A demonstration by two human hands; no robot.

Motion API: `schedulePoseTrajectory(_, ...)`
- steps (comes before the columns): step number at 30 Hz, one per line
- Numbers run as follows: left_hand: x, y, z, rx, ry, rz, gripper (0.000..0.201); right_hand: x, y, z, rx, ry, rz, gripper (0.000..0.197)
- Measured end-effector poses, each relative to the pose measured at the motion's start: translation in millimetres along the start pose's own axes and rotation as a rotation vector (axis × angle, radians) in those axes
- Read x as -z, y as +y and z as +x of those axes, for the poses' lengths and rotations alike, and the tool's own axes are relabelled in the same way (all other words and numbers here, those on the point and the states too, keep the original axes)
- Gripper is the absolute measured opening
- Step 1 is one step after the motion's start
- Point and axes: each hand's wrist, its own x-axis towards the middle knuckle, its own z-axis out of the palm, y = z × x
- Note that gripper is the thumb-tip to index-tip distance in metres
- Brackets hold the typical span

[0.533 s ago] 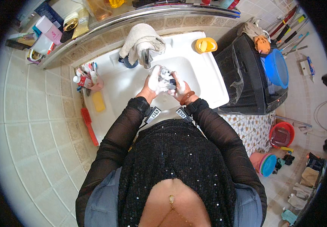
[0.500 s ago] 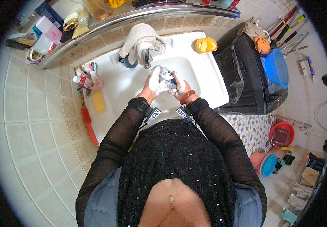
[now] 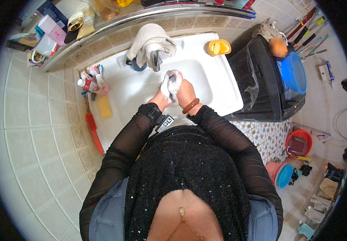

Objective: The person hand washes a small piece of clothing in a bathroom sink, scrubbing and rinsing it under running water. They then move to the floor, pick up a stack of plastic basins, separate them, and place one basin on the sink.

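Note:
Both hands are pressed together over the white sink (image 3: 119, 92), covered in white lather. My left hand (image 3: 164, 91) is closed against the right one, foam thick over its fingers. My right hand (image 3: 185, 91) wraps around from the other side, its back bare of most suds. Between them a small dark, foamy thing (image 3: 172, 78) barely shows; its kind is hidden. Just beyond the hands is the metal faucet (image 3: 155, 62), with a pale towel (image 3: 151, 36) draped over it.
A pink cup (image 3: 103, 87) of toothbrushes and tubes, a yellow bar (image 3: 104, 107) and a red brush (image 3: 94, 132) lie at the left. An orange soap box (image 3: 219, 47) sits on the sink's right corner. A black machine (image 3: 258, 86) with a blue basin (image 3: 294, 73) stands beside it.
My hands have come together and closed over the dark thing, which showed more before. The right hand has turned inward, its back now facing up.

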Motion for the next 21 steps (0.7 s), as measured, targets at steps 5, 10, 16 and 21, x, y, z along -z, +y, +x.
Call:
schedulePoseTrajectory(5,5,-7,0,-0.280,-0.006,0.052,0.014,11,13,23,-0.023,-0.033,-0.065,0.023)
schedulePoseTrajectory(10,-6,-5,-9,-0.290,0.005,0.236,0.012,9,12,22,-0.151,0.005,0.015,0.032)
schedulePoseTrajectory(16,-9,-4,-8,-0.223,0.042,0.073,0.019,13,7,17,-0.070,-0.045,-0.169,0.033)
schedulePoseTrajectory(21,-5,-5,-8,-0.226,-0.117,0.181,0.020,20,12,30,-0.241,0.015,-0.205,0.033)
